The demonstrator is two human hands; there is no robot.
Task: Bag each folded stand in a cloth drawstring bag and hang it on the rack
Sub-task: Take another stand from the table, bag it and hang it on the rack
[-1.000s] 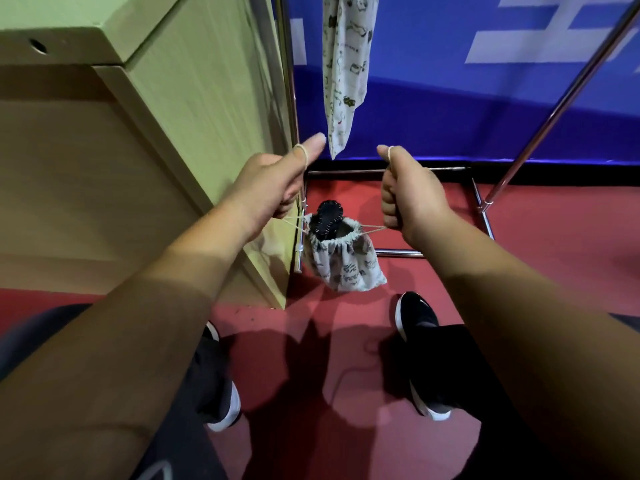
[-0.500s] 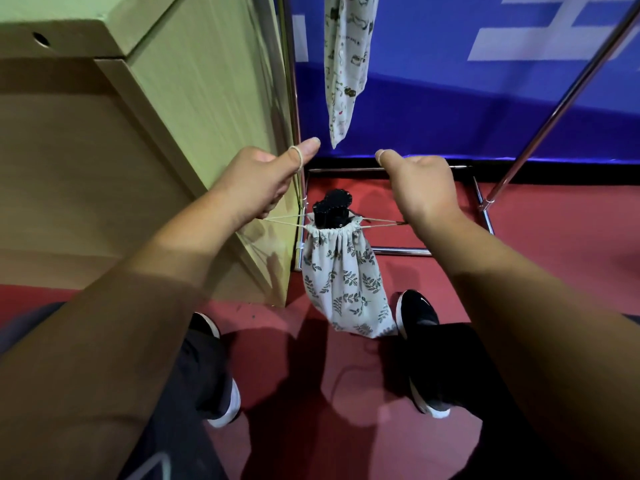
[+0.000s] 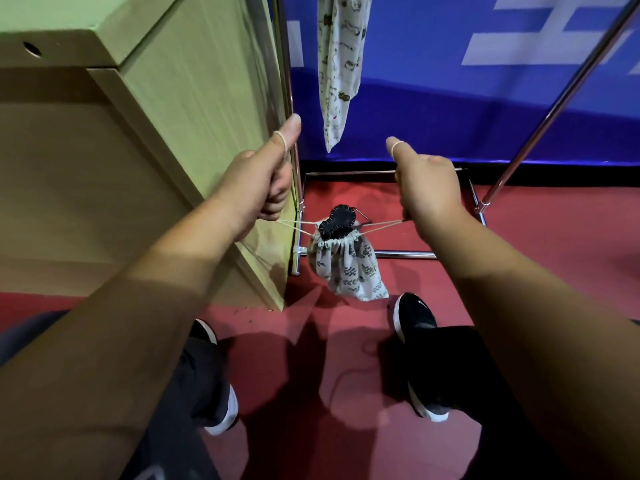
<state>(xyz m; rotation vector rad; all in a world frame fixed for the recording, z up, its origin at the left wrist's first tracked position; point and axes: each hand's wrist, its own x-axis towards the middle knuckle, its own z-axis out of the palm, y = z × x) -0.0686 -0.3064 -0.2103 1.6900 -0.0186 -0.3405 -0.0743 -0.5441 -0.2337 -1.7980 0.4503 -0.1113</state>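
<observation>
White leaf-print cloth drawstring bag (image 3: pixel 346 268) hangs in mid-air between both hands, above the red floor (image 3: pixel 536 271), just in front of the chrome metal rack (image 3: pixel 519 158) base. Mouth is gathered almost closed. The black folded stand (image 3: pixel 337 221) has its top poking out, the rest is inside. Bag body sags, its bottom corner near the black shoe (image 3: pixel 415 315). Beige drawstring cords (image 3: pixel 381 226) run taut from the mouth to each side. Left hand (image 3: pixel 263 181): fingers curled on the cord, thumb up, cord looped round the thumb. Right hand (image 3: pixel 426 192): same grip. Second printed cloth bag (image 3: pixel 337 64) hangs at the rack's left end, beside the pale wooden cabinet (image 3: pixel 194 98).
</observation>
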